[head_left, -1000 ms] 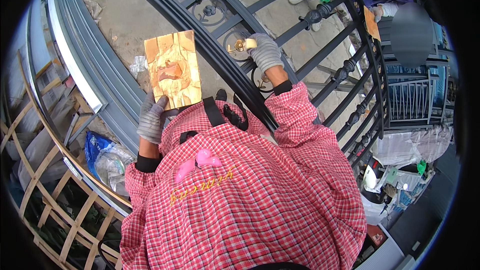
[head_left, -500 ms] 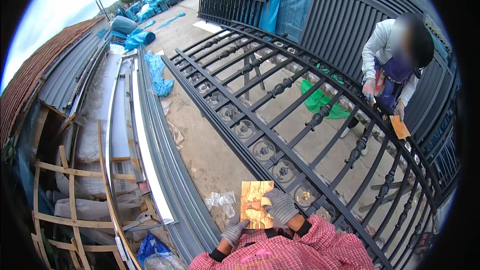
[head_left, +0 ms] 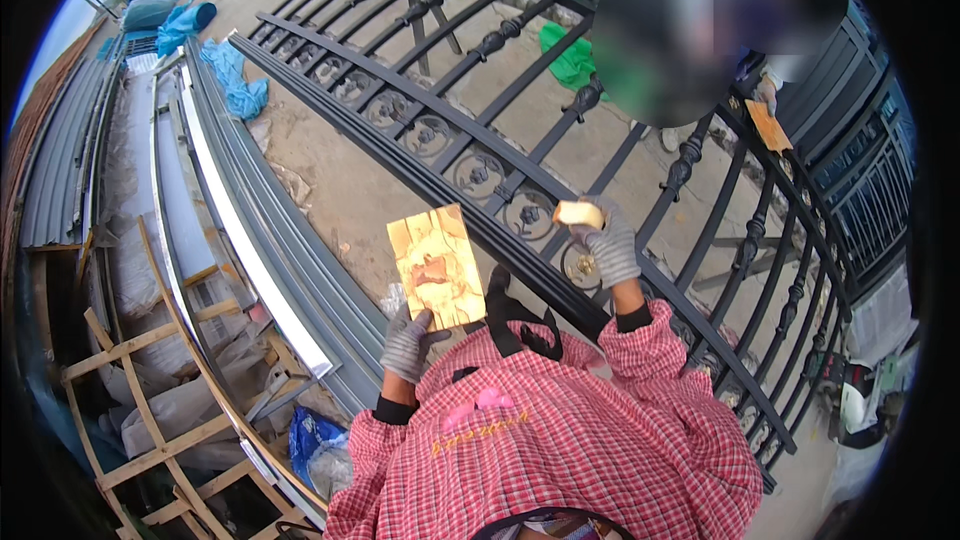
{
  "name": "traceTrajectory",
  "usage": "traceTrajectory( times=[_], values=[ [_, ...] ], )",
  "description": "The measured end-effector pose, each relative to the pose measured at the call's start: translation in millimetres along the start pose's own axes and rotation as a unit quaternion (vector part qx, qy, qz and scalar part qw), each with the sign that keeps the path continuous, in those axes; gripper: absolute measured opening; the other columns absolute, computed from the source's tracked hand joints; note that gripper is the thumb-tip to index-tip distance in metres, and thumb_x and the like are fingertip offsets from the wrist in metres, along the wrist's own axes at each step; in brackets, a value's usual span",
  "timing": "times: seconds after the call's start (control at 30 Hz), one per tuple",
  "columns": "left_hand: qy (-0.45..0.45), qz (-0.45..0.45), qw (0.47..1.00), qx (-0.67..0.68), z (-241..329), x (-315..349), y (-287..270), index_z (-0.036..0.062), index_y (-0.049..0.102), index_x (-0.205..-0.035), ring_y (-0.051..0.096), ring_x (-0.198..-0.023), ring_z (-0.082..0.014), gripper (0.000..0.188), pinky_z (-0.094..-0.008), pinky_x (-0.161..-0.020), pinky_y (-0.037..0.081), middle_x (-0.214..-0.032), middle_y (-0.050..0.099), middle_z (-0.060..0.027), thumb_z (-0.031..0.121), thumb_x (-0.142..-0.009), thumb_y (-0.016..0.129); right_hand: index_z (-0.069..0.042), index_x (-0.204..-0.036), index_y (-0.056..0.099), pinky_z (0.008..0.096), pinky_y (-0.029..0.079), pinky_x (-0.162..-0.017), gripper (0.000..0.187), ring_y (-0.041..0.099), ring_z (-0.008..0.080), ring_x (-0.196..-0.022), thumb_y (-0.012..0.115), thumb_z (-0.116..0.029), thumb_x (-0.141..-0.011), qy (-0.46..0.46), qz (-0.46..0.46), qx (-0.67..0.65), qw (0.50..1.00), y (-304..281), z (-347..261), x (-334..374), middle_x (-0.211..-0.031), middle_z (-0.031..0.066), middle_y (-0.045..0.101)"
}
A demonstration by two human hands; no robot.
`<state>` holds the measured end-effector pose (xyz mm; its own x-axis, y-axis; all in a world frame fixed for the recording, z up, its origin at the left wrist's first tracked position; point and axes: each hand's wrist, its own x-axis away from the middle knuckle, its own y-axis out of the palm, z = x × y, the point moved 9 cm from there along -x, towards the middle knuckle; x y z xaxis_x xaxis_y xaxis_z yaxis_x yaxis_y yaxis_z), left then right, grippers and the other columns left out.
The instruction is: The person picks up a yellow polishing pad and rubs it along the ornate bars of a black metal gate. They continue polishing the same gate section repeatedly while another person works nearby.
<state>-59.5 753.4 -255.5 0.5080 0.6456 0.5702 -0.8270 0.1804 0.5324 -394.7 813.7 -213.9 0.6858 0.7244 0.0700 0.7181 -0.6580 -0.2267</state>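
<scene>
Dab lightly at the gate [head_left: 480, 130] ring [head_left: 580, 265] mid-frame, right hand [head_left: 608, 240] pinching the sponge [head_left: 578, 214], left hand [head_left: 408, 340] gripping the board [head_left: 437, 265] level.

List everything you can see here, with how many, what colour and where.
Board: one, yellow-orange smeared, held up at centre.
Sponge: one, pale yellow, over the gate's ring ornaments.
Iron gate: one, black, lying flat across the middle and right.
Metal profiles: a stack, grey, left of the gate.
Wooden frames: several, pale, lower left.
Tarps: several, blue, upper left.
Co-worker: one, upper right, holding an orange pad.
Left hand: grey glove, grips the board's bottom.
Right hand: grey glove, holds the sponge.
</scene>
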Motion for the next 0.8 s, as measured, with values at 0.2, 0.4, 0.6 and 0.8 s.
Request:
traceTrajectory(
  times=[0.2,0.4,0.6,0.8],
  values=[
    [0.028,0.041,0.999,-0.001,23,5,-11,-0.0038,0.035,-0.116,0.059,-0.079,-0.0224,0.043,-0.0283,-0.059,0.054,-0.102,0.053,-0.0141,0.009,-0.079,0.052,-0.006,-0.098,0.052,0.0290,0.043,-0.073,0.039,0.055,0.0206,-0.080,0.068,-0.008,-0.062,-0.017,-0.003,0.218,0.976,-5,-14,-13,-0.087,0.0097,0.057],
    [-0.003,0.053,0.998,-0.024,28,-6,-11,-0.0040,0.035,-0.116,0.059,-0.077,-0.0207,0.044,-0.0275,-0.059,0.054,-0.101,0.053,-0.0136,0.010,-0.078,0.053,-0.006,-0.086,0.059,0.0353,0.044,-0.071,0.031,0.055,0.0292,-0.078,0.068,-0.015,-0.058,-0.061,-0.047,0.291,0.954,45,1,-27,-0.083,0.0146,0.057],
    [-0.004,0.066,0.997,-0.029,31,-5,-18,-0.0043,0.035,-0.117,0.059,-0.075,-0.0191,0.045,-0.0260,-0.058,0.053,-0.101,0.054,-0.0124,0.010,-0.078,0.053,-0.008,-0.094,0.056,0.0348,0.043,-0.074,0.037,0.054,0.0297,-0.083,0.068,-0.014,-0.059,-0.060,-0.095,0.410,0.905,83,20,-34,-0.089,0.0136,0.056],
    [-0.008,0.068,0.997,-0.021,29,-7,-29,-0.0043,0.035,-0.116,0.059,-0.075,-0.0187,0.044,-0.0262,-0.058,0.053,-0.100,0.054,-0.0122,0.010,-0.078,0.053,-0.008,-0.090,0.057,0.0359,0.043,-0.074,0.030,0.053,0.0295,-0.085,0.064,-0.019,-0.063,-0.040,-0.105,0.419,0.901,72,33,-45,-0.091,0.0140,0.055]
  ],
)
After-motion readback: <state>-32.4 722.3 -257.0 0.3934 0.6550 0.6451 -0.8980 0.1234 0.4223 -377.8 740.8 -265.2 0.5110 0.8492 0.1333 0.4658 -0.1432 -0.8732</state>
